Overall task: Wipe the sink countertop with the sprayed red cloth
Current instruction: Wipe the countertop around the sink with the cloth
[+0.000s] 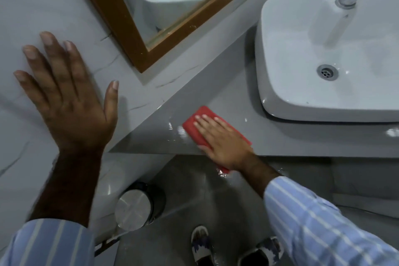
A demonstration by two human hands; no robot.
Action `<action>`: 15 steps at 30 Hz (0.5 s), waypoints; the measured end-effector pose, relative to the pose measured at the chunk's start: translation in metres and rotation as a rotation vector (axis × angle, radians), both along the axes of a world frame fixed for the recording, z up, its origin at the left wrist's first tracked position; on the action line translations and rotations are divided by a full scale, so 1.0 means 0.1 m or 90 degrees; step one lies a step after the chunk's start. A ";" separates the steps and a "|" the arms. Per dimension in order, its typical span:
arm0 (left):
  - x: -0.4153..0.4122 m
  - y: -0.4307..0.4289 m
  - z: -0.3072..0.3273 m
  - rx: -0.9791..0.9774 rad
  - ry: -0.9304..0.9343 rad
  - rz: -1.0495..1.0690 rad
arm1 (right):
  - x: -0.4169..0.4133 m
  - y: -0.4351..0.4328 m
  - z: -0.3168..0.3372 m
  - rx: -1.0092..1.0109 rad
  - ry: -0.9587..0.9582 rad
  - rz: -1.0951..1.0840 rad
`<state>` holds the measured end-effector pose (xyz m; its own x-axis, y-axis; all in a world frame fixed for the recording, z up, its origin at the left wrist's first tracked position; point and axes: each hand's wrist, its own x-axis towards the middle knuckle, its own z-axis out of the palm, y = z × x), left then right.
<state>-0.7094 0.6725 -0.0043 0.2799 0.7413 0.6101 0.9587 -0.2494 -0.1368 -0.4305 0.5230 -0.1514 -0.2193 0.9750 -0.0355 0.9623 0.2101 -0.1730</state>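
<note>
Countertop (216,101): red cloth (201,117) lying diagonal, seemingly

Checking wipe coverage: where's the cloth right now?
Head view, centre: the cloth lies flat on the grey countertop under the right hand, near the front edge, left of the sink.

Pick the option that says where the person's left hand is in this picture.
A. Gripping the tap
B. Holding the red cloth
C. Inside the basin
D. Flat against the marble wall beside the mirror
D: the left hand lies spread flat on the wall left of the mirror, while the right hand presses the cloth on the countertop.
</note>
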 end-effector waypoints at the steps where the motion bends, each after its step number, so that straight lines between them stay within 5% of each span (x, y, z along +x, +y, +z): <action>1: 0.00 0.00 0.00 -0.010 -0.004 -0.001 | 0.27 -0.14 -0.01 0.007 -0.018 -0.014; 7: 0.15 -0.12 -0.07 -0.034 -0.079 0.012 | 1.06 -0.54 0.00 -0.014 -0.063 -0.045; 10: 0.51 -0.48 -0.30 -0.060 -0.117 -0.131 | 0.98 -0.56 0.07 -0.023 -0.028 -0.070; 12: 0.87 -0.77 -0.52 -0.204 -0.107 -0.260 | 0.92 -0.73 0.15 -0.003 0.084 -0.215; 15: 1.47 -1.07 -0.77 -0.486 -0.109 -0.275 | 0.86 -1.20 0.24 0.107 0.307 -0.611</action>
